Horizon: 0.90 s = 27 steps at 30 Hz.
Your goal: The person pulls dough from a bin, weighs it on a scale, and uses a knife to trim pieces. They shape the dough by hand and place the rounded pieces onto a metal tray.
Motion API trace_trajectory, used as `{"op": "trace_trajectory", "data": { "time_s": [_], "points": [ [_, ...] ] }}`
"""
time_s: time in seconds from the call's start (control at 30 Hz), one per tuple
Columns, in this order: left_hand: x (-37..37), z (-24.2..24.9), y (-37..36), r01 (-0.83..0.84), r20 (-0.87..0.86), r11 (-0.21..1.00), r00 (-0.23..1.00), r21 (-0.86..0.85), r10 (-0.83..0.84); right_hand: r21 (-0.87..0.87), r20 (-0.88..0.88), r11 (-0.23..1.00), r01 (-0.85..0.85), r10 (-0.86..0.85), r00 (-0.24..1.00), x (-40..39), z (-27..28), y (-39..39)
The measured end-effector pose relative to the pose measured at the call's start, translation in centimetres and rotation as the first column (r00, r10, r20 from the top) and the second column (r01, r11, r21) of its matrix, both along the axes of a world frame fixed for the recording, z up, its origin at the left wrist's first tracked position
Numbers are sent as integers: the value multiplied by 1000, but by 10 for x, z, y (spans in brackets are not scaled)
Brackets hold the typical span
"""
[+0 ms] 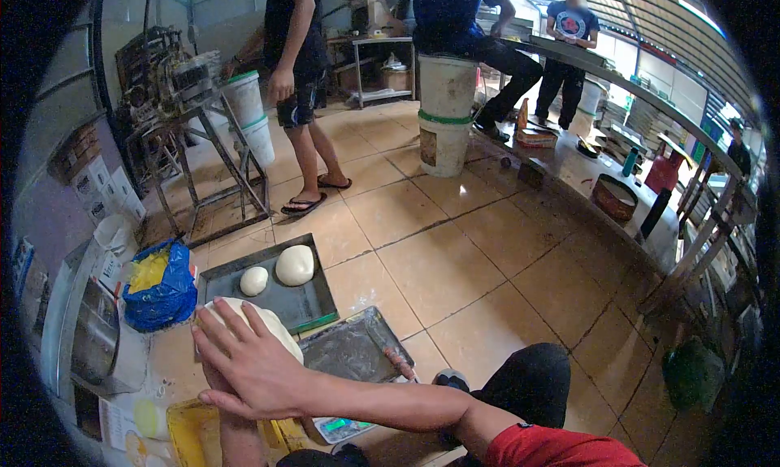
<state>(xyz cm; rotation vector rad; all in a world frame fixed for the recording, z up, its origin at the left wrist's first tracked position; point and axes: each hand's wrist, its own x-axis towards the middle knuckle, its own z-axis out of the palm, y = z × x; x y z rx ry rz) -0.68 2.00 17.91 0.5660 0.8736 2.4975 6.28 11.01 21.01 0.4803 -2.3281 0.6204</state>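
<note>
My right hand (252,365) is open, fingers spread, at the near edge of a large pale dough piece (280,333). It crosses over my left hand (214,379), which is mostly hidden beneath it; its fingers do not show. Just beyond, a dark tray (321,308) holds a larger dough ball (295,265) and a smaller one (253,281). A second dark tray (345,351), with a smeared surface, lies to the right. Below my right wrist a scale (335,428) shows a green display. A yellow container (185,434) stands beside my left forearm.
A blue bag (162,300) with yellow contents stands left. Beyond are a metal-framed machine (191,93), a standing person (301,60), another seated on stacked buckets (445,85), and a third standing farther back (569,28). A long bench (650,192) runs along the right.
</note>
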Motion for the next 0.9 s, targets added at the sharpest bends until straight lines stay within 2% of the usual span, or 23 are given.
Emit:
{"op": "trace_trajectory", "data": {
  "time_s": [0.1,0.17,0.2,0.23,0.27,0.3,0.33,0.37,0.4,0.43,0.47,0.5,0.53,0.6,0.63,0.7,0.73,0.8,0.83,0.87,0.9],
  "points": [
    [4,0,1,72,-89,996,993,-46,-76,7,-80,999,44,-43,996,3,-5,6],
    [6,-1,-1,-3,-36,996,999,-87,0,-217,28,975,52,-47,999,-2,-13,22],
    [8,4,1,-166,132,974,974,-153,186,-219,28,974,52,-47,999,-7,-23,28],
    [7,2,1,-170,85,972,979,-163,185,-541,103,841,-14,83,991,-12,-38,34],
    [7,-2,0,-171,41,970,983,-176,180,-801,131,598,-32,226,965,-15,-53,37],
    [8,-6,-2,-163,46,970,984,-179,174,-802,136,597,-23,220,966,-16,-68,39],
    [8,-11,-4,-205,-74,955,978,-214,194,-959,161,281,13,510,845,-17,-84,39],
    [8,-14,-4,-246,-194,938,960,-243,202,-988,60,-50,145,743,667,-15,-97,37],
    [16,-11,2,-225,-188,943,965,-246,182,-987,64,-54,151,729,682,-11,-104,30],
    [30,-7,9,-307,-266,915,934,-263,237,-917,-78,-308,253,761,644,-7,-108,21],
    [32,-8,12,-337,-300,902,920,-269,254,-772,-229,-529,353,749,622,-1,-111,18],
    [34,-9,14,-367,-333,889,903,-273,270,-729,-330,-589,349,749,574,5,-113,20],
    [24,-13,10,-246,-263,899,952,-363,154,-729,-326,-594,341,738,590,6,-111,20],
    [2,-23,-5,8,-90,861,994,-509,-62,-664,-334,-689,292,622,708,7,-108,19],
    [-7,-28,-14,21,-79,860,994,-509,-71,-661,-326,-691,293,616,717,5,-113,24],
    [-22,-36,-38,250,-97,875,944,-415,-315,-672,-397,-718,181,556,730,-2,-123,35],
    [-25,-41,-48,251,-92,877,945,-410,-314,-674,-391,-715,186,559,731,-3,-122,39],
    [-31,-56,-69,99,-145,884,972,-457,-184,-787,-294,-602,138,562,774,-1,-106,51],
    [-52,-97,-88,-415,-477,592,877,-690,58,-795,-256,-582,173,579,774,1,-97,49],
    [-48,-92,-85,-413,-476,594,877,-691,55,-795,-255,-582,171,577,776,2,-89,44],
    [-35,-81,-78,-350,-419,644,907,-681,50,-887,-72,-390,245,643,763,2,-82,37]
  ]
}}
